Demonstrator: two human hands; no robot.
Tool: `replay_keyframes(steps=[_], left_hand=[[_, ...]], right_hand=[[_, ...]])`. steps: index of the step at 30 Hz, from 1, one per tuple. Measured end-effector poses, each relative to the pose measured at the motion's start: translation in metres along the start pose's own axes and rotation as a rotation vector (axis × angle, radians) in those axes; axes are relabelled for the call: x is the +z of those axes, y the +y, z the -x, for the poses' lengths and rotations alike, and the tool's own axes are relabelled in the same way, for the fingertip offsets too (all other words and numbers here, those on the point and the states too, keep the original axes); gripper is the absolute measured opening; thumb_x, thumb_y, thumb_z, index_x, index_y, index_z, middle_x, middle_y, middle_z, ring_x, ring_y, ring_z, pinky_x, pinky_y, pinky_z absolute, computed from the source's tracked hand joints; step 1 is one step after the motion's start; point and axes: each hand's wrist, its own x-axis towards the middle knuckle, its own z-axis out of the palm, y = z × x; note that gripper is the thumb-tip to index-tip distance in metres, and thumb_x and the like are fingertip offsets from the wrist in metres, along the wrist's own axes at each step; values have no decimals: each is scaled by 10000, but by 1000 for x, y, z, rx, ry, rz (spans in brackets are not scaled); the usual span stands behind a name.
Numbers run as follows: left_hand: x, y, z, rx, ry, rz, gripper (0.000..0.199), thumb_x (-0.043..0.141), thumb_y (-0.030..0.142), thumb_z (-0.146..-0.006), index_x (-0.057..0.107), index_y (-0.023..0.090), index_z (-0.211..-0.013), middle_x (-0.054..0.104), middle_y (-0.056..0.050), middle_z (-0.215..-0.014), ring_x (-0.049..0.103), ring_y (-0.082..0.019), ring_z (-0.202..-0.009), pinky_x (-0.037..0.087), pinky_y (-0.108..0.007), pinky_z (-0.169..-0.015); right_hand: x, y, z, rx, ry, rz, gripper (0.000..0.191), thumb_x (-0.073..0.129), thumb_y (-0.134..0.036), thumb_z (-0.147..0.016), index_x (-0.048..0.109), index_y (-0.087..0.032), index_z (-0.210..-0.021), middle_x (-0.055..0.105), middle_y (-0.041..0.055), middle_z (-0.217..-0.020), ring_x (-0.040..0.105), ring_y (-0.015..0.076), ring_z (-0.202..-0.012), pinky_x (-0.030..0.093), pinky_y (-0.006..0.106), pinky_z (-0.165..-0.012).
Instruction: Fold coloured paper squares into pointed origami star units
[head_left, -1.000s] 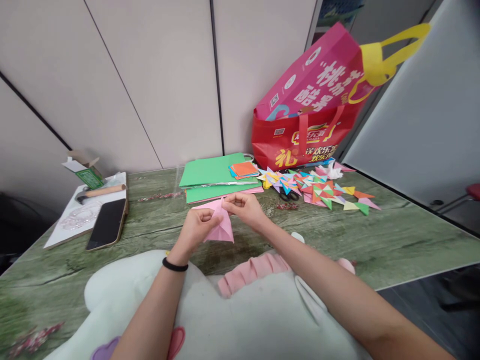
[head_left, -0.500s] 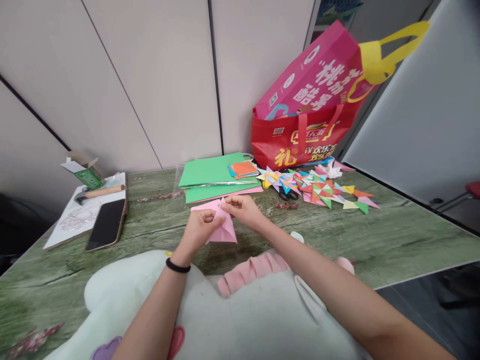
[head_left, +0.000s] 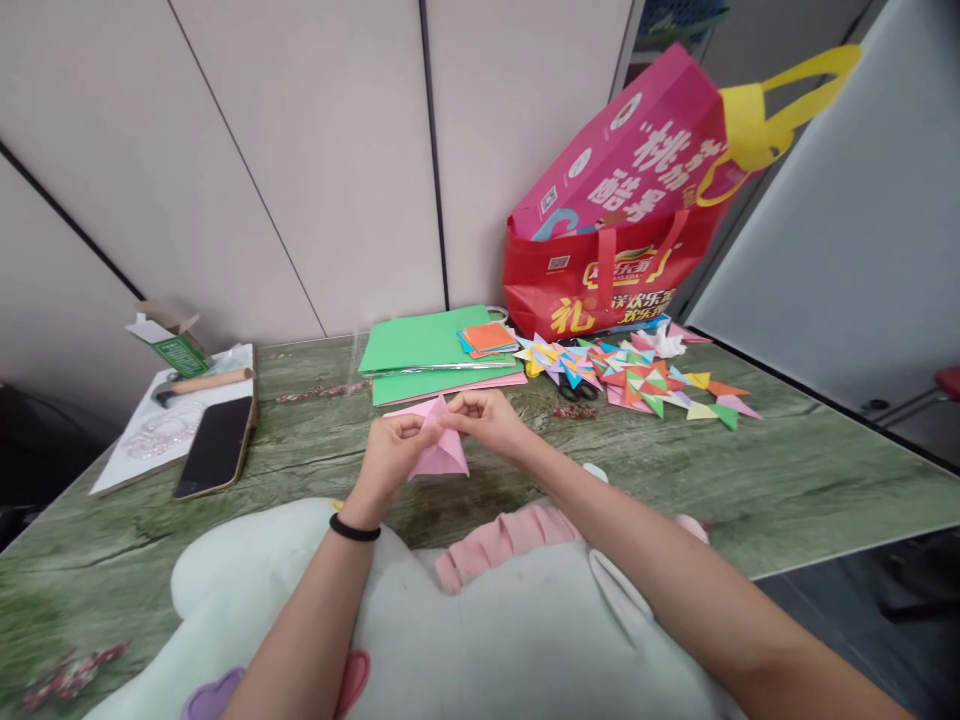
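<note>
A folded piece of pink paper (head_left: 442, 457) is held up above the table between my two hands. My left hand (head_left: 395, 447) pinches its left side, the thumb lying across the front. At the paper's upper right, my right hand (head_left: 486, 418) grips it between thumb and fingertips. The two thumbs nearly meet near the paper's top point. Fingers hide part of the folds. Just behind my hands lie green paper sheets (head_left: 420, 342), with small orange squares of paper (head_left: 489, 338) on their right end.
Colourful folded paper pieces (head_left: 649, 380) and black scissors (head_left: 577, 390) lie to the right, before a red bag (head_left: 585, 280). On the left are a phone (head_left: 215, 447), a hammer (head_left: 206, 383) and a small green box (head_left: 178, 350). A pale plush toy (head_left: 480, 640) sits under my forearms.
My left thumb has moved up and right, closer to the right thumb. The pink paper has shifted slightly up and left, still held by both hands.
</note>
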Motion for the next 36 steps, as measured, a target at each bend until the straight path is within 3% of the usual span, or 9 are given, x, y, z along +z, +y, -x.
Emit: replay_keyframes(steps=[5, 13, 20, 27, 33, 36], left_hand=[[1, 1, 0, -18, 3, 1, 243, 716, 343, -538, 646, 111, -556, 532, 13, -437, 399, -64, -373, 218, -190, -369], [0, 2, -1, -58, 114, 157, 212, 739, 279, -499, 624, 106, -545, 567, 12, -481, 429, -58, -415, 286, -175, -400], [1, 1, -2, -66, 96, 210, 216, 757, 263, -479, 611, 112, -531, 551, 29, -455, 417, -47, -391, 274, -164, -385], [-1, -1, -5, -31, 194, 251, 238, 766, 273, -456, 619, 105, -537, 565, 20, -463, 439, -60, -398, 312, -173, -394], [0, -2, -5, -26, 206, 274, 243, 765, 277, -470, 608, 103, -534, 560, 21, -457, 434, -59, -393, 303, -175, -391], [0, 0, -4, -35, 236, 287, 254, 764, 289, -474, 618, 102, -565, 565, 20, -465, 447, -66, -399, 314, -184, -401]], right_hand=[[0, 0, 1, 87, 104, -19, 308, 777, -322, -460, 627, -129, -647, 616, -15, -561, 547, 92, -503, 445, 226, -501], [-1, 6, 0, 135, 24, -34, 288, 743, -348, -504, 623, -131, -650, 589, -30, -542, 517, 74, -489, 433, 225, -524], [-2, 4, -1, 3, 52, 117, 275, 725, -345, -525, 623, -127, -657, 568, -26, -544, 464, 69, -478, 351, 206, -488], [-2, 6, -1, 21, -71, 209, 341, 667, -446, -593, 569, -120, -599, 488, -50, -467, 405, 50, -434, 304, 187, -436], [0, 4, 0, 142, -67, 224, 416, 654, -520, -591, 459, -157, -535, 454, -62, -416, 489, 80, -414, 405, 207, -447], [0, 3, 1, 125, -104, 281, 455, 597, -550, -651, 439, -155, -491, 464, -48, -396, 501, 80, -411, 389, 193, -439]])
